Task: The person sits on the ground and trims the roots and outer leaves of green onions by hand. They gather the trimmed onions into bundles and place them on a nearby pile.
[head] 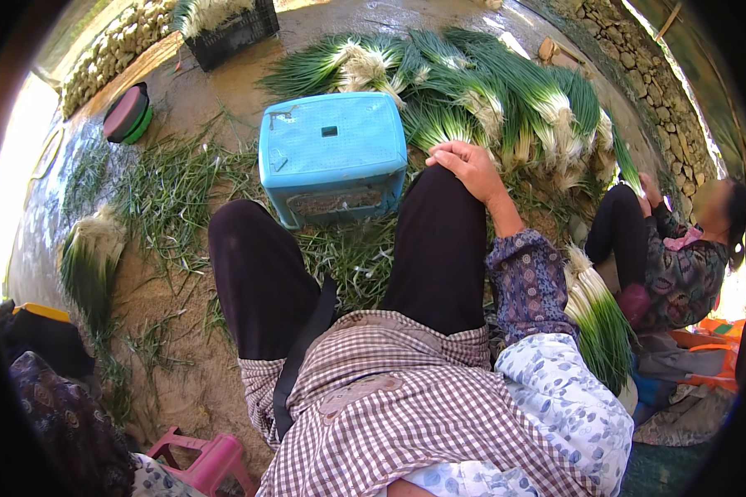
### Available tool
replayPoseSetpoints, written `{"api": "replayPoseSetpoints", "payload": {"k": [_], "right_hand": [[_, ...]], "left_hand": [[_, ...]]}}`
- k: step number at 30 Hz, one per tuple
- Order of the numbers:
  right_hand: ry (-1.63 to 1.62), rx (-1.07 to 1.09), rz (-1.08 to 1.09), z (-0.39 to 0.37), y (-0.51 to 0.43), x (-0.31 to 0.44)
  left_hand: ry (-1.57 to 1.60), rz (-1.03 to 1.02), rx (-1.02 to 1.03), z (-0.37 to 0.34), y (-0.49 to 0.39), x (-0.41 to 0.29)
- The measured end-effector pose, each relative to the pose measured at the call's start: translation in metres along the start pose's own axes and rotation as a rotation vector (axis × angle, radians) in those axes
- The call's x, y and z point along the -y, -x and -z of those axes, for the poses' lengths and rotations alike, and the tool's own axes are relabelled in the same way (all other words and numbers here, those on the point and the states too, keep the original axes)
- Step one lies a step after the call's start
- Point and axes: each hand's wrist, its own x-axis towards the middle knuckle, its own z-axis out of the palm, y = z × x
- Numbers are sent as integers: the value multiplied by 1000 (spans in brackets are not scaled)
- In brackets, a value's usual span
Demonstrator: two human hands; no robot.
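Observation:
My right hand (468, 169) rests on my right knee and holds nothing visible. My left hand is out of view; a dark patterned sleeve (68, 428) shows at the lower left. In front of my knees stands a light blue plastic stool (329, 140), its top bearing a few green scraps. Beyond my right hand lie many bunches of green onions (485, 105) with white stems and pale roots. Another bunch of green onions (597, 317) lies beside my right arm, and one more bunch (96, 261) lies on the ground at the left.
Loose green leaves (168, 192) litter the wet ground. At the right a seated person (684, 273) holds green onions. A pink plastic stool (214, 463) stands at lower left, a black crate (236, 37) at the top, and a stone wall (653, 81) at upper right.

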Motion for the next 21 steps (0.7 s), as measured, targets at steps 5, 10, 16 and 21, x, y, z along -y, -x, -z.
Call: {"api": "replayPoseSetpoints", "payload": {"k": [5,10,16,21], "right_hand": [[68,-1,19,2,1,4],[-17,-17,-31,4,5,4],[3,-22,-6,1,8,9],[-31,-27,-8,3,6,9]], "left_hand": [[-48,23,9,-2,-2,1],[-69,27,29,-11,-2,6],[-100,40,29,-15,-1,11],[-112,26,34,-22,-8,14]]}}
